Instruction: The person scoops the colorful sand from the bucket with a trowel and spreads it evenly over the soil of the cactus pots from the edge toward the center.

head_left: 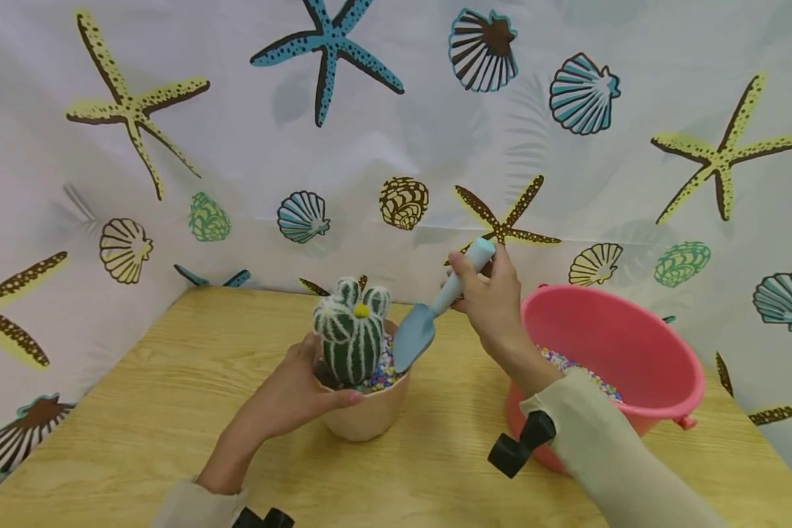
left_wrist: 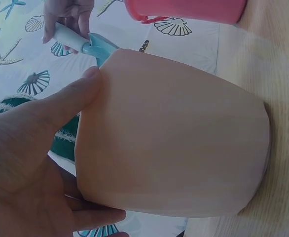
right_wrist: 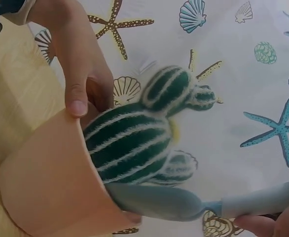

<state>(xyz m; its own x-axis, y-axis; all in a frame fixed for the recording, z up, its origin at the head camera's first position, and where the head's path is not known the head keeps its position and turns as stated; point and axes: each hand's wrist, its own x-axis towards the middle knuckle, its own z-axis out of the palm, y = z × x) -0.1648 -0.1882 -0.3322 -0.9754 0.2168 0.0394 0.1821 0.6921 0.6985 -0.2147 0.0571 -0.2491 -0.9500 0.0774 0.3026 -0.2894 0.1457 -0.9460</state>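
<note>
A knitted-looking green cactus (head_left: pixel 353 345) with white stripes and a yellow flower stands in a peach-coloured pot (head_left: pixel 367 415). Small multicoloured beads (head_left: pixel 384 372) lie inside the pot on the cactus's right. My left hand (head_left: pixel 289 392) grips the pot by its left side, the thumb over the near rim; its other fingers are partly hidden behind the pot. In my right hand (head_left: pixel 495 297) is a light blue trowel (head_left: pixel 414 337), gripped by its handle and tilted. Its blade points down into the pot at the right rim, as the right wrist view also shows.
A pink bucket (head_left: pixel 614 330) stands on the right, under and beside my right forearm, with more coloured beads (head_left: pixel 577 367) inside. Both rest on a wooden table (head_left: pixel 191 381). White cloth (head_left: pixel 396 147) printed with starfish and shells rises behind it.
</note>
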